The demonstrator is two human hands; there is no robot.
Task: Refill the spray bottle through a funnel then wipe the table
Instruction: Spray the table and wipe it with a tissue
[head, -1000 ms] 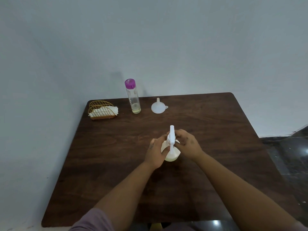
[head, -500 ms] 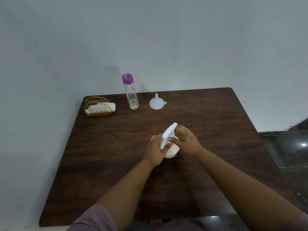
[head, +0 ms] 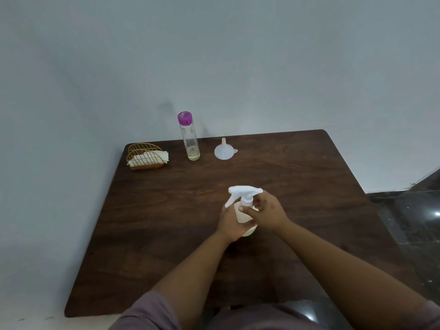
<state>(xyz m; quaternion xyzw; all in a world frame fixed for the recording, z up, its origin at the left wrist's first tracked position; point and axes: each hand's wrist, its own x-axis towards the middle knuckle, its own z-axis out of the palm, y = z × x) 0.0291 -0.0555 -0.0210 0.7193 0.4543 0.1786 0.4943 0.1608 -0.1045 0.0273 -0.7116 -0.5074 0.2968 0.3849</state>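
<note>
I have the spray bottle (head: 243, 214) on the table (head: 297, 167) between both hands, roughly mid-table. My left hand (head: 232, 222) is wrapped round the cream body, holding it down. My right hand (head: 267, 211) pinches the collar just under the white trigger head (head: 245, 192), thumb and fingers curled on the neck. The head's nozzle points off to my left. I judge this is the unscrewing step, with the head not yet off.

Beyond my hands, near the far edge, the funnel (head: 223, 151) sits mouth down with its spout up. Just to its left stands the refill bottle (head: 189, 136), purple cap on, only a little pale liquid in its bottom. Further left is a wire holder (head: 145, 157) with wipes (head: 152, 156) in it.

What could go wrong from here, as I see it:
- If my left grip slackens while I twist, the body spins with the collar and nothing loosens.
- If I lift the head off at a slant, the dip tube may catch the neck and tip the bottle; I cannot tell how much liquid is inside, so a spill is possible.
- The tube may drip on the wood when it comes out.
- Reaching past for the funnel, my sleeve or forearm could knock the tall, narrow refill bottle over.
</note>
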